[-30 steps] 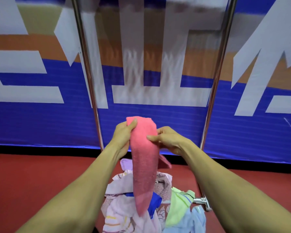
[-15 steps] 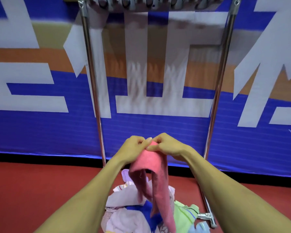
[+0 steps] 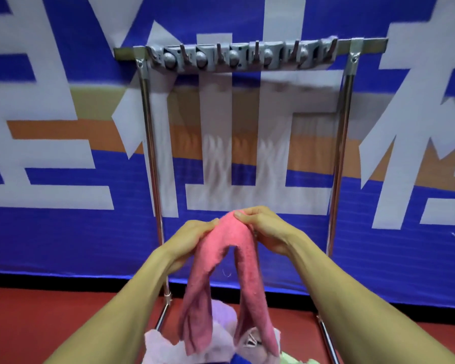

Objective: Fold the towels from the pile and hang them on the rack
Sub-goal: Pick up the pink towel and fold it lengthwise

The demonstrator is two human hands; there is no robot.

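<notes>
While pinching towel [image 3: 230, 248]: 2 hands (raised).

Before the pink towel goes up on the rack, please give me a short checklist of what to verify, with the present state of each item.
1. Left hand grips the pink towel: ok.
2. Right hand pinches the fold at the top: ok.
3. Towel doubled, two halves hanging down: ok.
4. Halves equal in length: cannot tell, the ends hang in front of the pile.
5. Hooks on the rack free of towels: ok.
6. Towel lifted to hook height: not ok, it is well below the bar.
</notes>
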